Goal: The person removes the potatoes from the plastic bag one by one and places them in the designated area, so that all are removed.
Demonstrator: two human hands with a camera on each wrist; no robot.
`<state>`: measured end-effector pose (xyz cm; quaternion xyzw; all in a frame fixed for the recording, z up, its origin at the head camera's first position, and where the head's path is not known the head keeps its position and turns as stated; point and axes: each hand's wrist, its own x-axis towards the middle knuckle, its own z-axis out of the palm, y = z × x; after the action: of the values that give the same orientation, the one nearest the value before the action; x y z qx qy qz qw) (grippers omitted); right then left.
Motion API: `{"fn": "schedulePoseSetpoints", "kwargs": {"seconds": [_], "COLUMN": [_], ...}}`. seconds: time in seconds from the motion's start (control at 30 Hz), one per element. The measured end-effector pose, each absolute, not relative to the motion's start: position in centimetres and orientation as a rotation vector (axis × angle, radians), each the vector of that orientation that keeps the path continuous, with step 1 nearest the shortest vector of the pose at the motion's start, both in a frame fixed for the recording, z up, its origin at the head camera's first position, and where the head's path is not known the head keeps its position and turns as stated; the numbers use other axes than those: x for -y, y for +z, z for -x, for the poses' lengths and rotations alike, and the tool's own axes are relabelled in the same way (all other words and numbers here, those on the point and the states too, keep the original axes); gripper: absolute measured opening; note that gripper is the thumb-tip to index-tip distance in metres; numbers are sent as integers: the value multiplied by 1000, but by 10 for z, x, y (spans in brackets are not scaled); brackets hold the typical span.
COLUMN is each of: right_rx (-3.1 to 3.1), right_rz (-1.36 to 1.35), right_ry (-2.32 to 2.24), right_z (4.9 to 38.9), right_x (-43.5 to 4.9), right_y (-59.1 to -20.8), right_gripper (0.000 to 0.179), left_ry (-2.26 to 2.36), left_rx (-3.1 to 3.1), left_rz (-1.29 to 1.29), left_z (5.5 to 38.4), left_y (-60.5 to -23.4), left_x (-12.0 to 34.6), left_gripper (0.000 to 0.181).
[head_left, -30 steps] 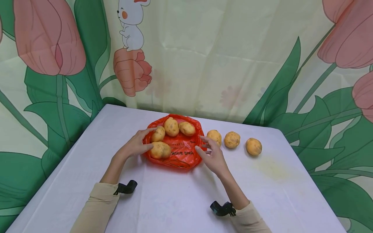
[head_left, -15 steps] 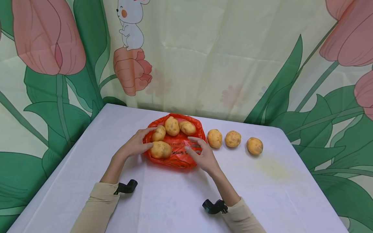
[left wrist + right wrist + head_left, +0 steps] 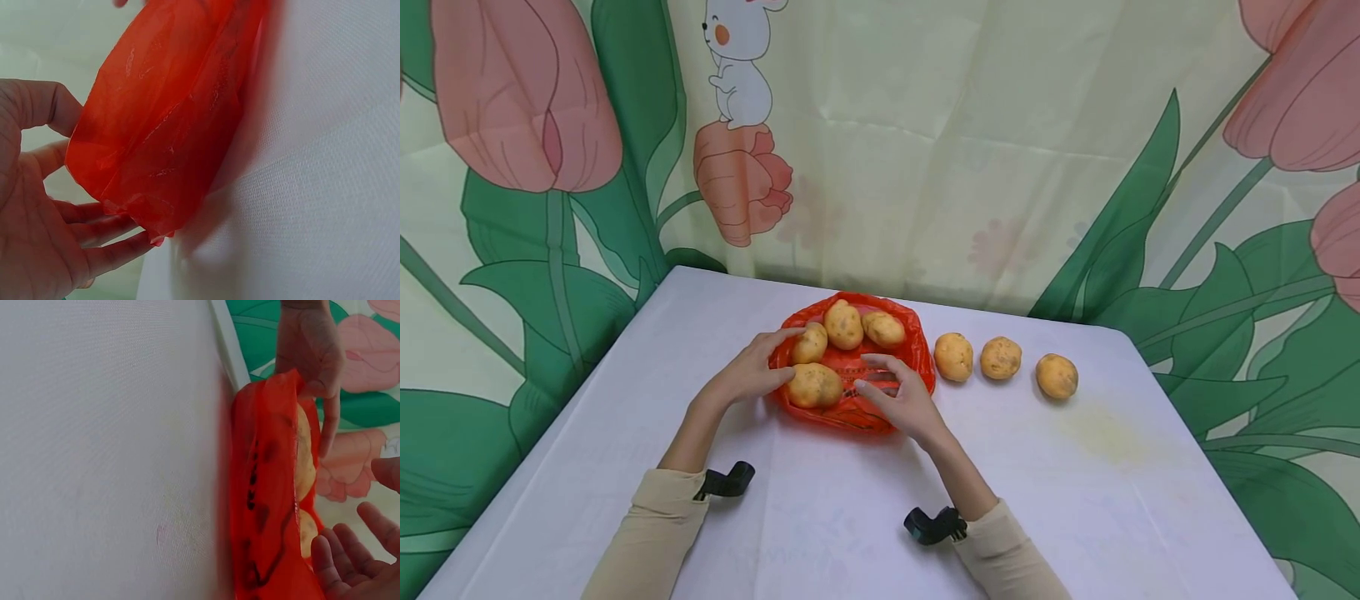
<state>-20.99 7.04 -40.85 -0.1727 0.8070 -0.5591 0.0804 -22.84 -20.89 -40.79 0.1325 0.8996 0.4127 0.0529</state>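
Observation:
A red plastic bag point(image 3: 850, 421) with dark printing lies open on the table, several potatoes inside it. My left hand point(image 3: 748, 371) grips the bag's left rim, its thumb beside the nearest potato point(image 3: 814, 386) in the head view. In the left wrist view, the thumb and fingers go behind the red film point(image 3: 156, 131). My right hand point(image 3: 910, 404) hovers over the right part of the bag, fingers loosely bent with nothing between them. In the right wrist view, its fingers point(image 3: 353, 550) are beside the bag's opening.
Right of the bag, three potatoes stand in a row: the near one point(image 3: 953, 357), the middle one point(image 3: 1000, 358) and the outer one point(image 3: 1056, 377). A white cloth point(image 3: 820, 517) covers the table. Behind it hangs a printed curtain point(image 3: 910, 167).
My right hand has moved left, from the bag's right rim to over its inside. The left hand keeps its place, and the potatoes stay where they were.

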Motion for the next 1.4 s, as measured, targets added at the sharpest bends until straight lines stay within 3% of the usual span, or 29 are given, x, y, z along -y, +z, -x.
{"fn": "schedulePoseSetpoints", "kwargs": {"seconds": [0.43,1.4], "right_rx": [-2393,-2464], "right_rz": [697,806], "right_ry": [-1564,-1387], "right_z": [223,234], "right_x": [-52,-27], "right_y": [-424,-437], "right_gripper": [48,56], "left_ry": [1253,1233], "left_rx": [-2726,-2724], "left_rz": [-382,-369], "left_z": [229,228], "left_y": [-411,-409], "left_x": [210,207], "left_gripper": [67,69]}}
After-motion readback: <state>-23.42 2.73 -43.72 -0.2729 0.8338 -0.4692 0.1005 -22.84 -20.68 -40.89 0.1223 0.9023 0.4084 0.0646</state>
